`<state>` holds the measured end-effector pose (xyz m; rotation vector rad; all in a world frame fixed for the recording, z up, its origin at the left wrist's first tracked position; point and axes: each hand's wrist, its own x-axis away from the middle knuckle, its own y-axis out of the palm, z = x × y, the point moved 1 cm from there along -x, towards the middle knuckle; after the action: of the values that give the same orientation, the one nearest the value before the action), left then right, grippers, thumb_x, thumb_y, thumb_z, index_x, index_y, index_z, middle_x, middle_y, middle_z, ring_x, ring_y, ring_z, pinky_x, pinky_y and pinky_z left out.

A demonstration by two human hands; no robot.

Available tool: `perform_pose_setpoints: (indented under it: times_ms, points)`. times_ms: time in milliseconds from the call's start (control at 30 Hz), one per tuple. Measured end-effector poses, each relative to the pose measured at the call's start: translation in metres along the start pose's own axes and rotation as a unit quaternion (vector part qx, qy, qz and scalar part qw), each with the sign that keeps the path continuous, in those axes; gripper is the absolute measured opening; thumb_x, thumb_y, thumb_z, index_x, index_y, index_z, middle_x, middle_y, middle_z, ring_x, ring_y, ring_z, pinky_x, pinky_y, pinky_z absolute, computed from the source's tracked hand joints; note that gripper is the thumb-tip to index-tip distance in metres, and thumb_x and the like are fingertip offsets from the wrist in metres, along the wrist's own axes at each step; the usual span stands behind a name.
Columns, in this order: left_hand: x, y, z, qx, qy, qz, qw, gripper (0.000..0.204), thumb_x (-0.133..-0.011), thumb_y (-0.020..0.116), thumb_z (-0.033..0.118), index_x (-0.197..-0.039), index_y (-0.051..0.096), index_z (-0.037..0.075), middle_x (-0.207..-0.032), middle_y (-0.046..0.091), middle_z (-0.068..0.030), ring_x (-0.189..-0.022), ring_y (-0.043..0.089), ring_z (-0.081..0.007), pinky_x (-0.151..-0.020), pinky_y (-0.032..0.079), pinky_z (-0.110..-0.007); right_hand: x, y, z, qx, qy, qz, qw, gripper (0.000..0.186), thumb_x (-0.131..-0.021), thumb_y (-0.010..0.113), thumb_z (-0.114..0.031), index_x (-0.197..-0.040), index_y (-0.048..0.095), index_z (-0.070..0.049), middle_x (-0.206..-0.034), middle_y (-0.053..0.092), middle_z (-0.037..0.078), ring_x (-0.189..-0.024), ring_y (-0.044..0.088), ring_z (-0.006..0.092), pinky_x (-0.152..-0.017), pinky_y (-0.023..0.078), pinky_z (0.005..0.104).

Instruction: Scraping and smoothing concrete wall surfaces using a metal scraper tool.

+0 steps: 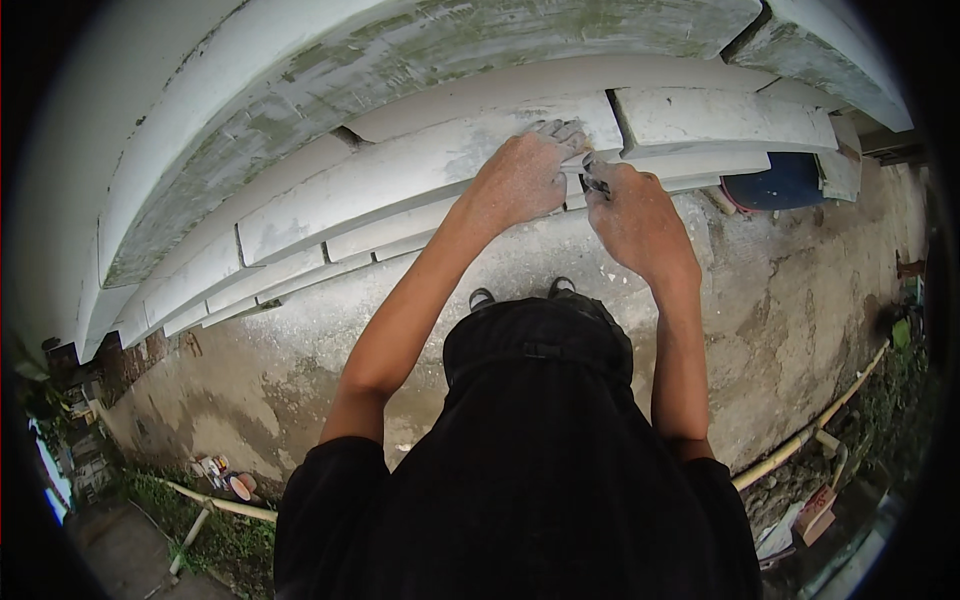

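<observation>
My left hand (pixel 520 175) rests at the lip of a white, plastered ledge (pixel 700 115), its dusty fingers lying on the surface and its thumb lower, near the underside. Just right of it, my right hand (pixel 635 215) is closed on a small dark tool (pixel 596 178), held close to the ledge's edge beside a gap between two sections. The tool's working end is too small to make out. Grey smudges mark the ledge near my fingers.
A thick white overhang (pixel 420 55) with greenish stains runs above. My feet (pixel 562 287) stand on stained concrete (pixel 780 330). A blue object (pixel 770 185) sits under the right ledge. Bamboo poles (pixel 810 420), plants and debris line the lower edges at both sides.
</observation>
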<state>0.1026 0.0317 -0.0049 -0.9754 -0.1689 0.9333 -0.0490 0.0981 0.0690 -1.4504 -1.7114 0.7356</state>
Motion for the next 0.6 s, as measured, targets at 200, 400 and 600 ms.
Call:
perform_pose_setpoints:
  times_ms: [200, 400, 600]
  points:
    - [0.0, 0.001, 0.001, -0.017, -0.016, -0.009, 1.0, 0.044, -0.072, 0.056, 0.0, -0.116, 0.061, -0.001, -0.104, 0.066, -0.0261, -0.095, 0.063, -0.0462, -0.086, 0.053, -0.051, 0.001, 0.01, 0.009, -0.014, 0.021, 0.002, 1.0, 0.025, -0.087, 0.054, -0.008, -0.101, 0.065, 0.009, -0.096, 0.066, 0.032, -0.098, 0.062, 0.0487, -0.091, 0.048, 0.0547]
    - [0.0, 0.001, -0.001, -0.035, -0.029, -0.018, 0.999, 0.049, -0.07, 0.057, 0.002, -0.118, 0.062, -0.001, -0.099, 0.066, -0.0292, -0.094, 0.063, -0.0469, -0.086, 0.054, -0.051, 0.002, 0.012, 0.014, -0.027, 0.007, 0.003, 1.0, 0.026, -0.086, 0.054, -0.009, -0.102, 0.065, 0.009, -0.097, 0.067, 0.032, -0.102, 0.062, 0.0493, -0.093, 0.048, 0.055]
    - [-0.002, -0.001, -0.001, -0.017, -0.059, -0.048, 0.997, 0.047, -0.07, 0.056, 0.004, -0.115, 0.065, -0.001, -0.085, 0.065, -0.0323, -0.087, 0.064, -0.0485, -0.085, 0.054, -0.052, 0.009, 0.005, 0.011, -0.027, -0.009, 0.027, 0.999, 0.028, -0.085, 0.053, -0.009, -0.103, 0.066, 0.008, -0.098, 0.067, 0.032, -0.104, 0.062, 0.0493, -0.095, 0.048, 0.0542]
